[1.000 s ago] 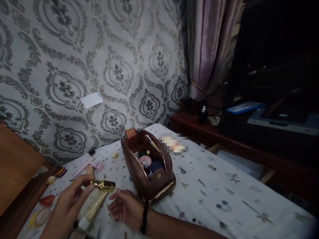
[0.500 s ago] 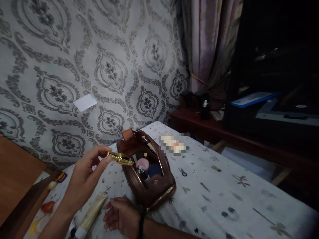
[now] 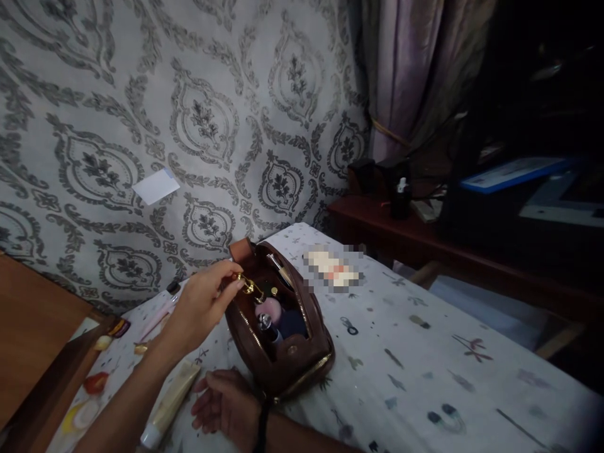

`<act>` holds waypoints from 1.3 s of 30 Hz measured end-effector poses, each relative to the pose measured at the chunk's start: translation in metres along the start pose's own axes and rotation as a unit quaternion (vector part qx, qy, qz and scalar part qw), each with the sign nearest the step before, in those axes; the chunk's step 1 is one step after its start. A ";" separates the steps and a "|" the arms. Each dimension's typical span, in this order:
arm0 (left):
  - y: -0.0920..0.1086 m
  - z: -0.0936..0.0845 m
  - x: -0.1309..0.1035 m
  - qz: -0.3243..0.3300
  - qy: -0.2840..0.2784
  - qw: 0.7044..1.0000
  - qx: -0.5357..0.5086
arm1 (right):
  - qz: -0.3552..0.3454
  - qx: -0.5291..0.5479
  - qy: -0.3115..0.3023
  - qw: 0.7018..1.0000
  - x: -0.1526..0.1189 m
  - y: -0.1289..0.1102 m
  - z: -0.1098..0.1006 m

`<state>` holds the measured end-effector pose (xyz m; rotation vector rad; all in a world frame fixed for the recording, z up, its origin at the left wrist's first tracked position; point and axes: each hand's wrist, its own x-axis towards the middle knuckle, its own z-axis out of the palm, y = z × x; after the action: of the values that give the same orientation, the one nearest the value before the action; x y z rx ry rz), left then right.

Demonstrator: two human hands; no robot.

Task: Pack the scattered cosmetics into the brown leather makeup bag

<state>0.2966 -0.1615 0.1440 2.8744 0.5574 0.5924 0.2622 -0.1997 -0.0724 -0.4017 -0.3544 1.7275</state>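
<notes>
My left hand [image 3: 202,308] pinches a shiny gold lipstick tube [image 3: 248,285] between thumb and fingertips, just over the open mouth of a brown leather toiletry bag [image 3: 297,368]. The tube slants down into the opening and is a little blurred. Inside the bag sit a pink round item [image 3: 268,311], a silver-topped bottle [image 3: 267,328], something dark blue and a slim brush-like item [image 3: 279,270] along the far side. Palm upward, my right hand [image 3: 229,402] rests on the cloth near the bag, fingers loosely bent and apart. Beside it lies a cream squeeze tube [image 3: 172,402].
The bed or table surface wears a white patterned cloth [image 3: 401,352]. Beyond the bag lies a blurred-out packet [image 3: 334,269]. Small items, including a dark-capped pink tube [image 3: 158,318], lie at left. A dark red desk [image 3: 372,220] stands at the back right, beside the wall.
My left hand has moved right and slightly up, bringing the gold lipstick tube from the bag's left rim to over its opening. My right hand stays nearly still. The view has shifted slightly.
</notes>
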 end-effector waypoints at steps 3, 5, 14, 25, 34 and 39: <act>-0.001 0.005 0.007 0.009 -0.021 1.000 0.002 | 0.008 0.000 0.009 1.000 -0.002 -0.003 0.002; -0.001 0.008 0.011 0.009 -0.031 0.999 -0.006 | 0.013 0.000 0.017 1.000 -0.002 -0.004 0.002; 0.003 0.019 0.024 0.009 -0.070 0.997 -0.024 | 0.017 0.010 0.007 1.000 -0.001 -0.002 -0.002; -0.011 0.018 0.043 -0.011 -0.044 0.999 0.013 | 0.030 0.031 -0.020 0.999 0.001 -0.001 -0.008; -0.013 0.025 0.046 -0.015 -0.030 0.998 0.046 | 0.032 0.029 -0.019 0.999 0.003 0.001 -0.009; -0.012 0.025 0.046 -0.016 -0.027 0.999 0.026 | 0.035 0.034 -0.039 0.998 0.003 0.002 -0.012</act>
<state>0.3422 -0.1342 0.1349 2.9138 0.6169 0.5005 0.2652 -0.1974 -0.0846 -0.2997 -0.3401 1.8215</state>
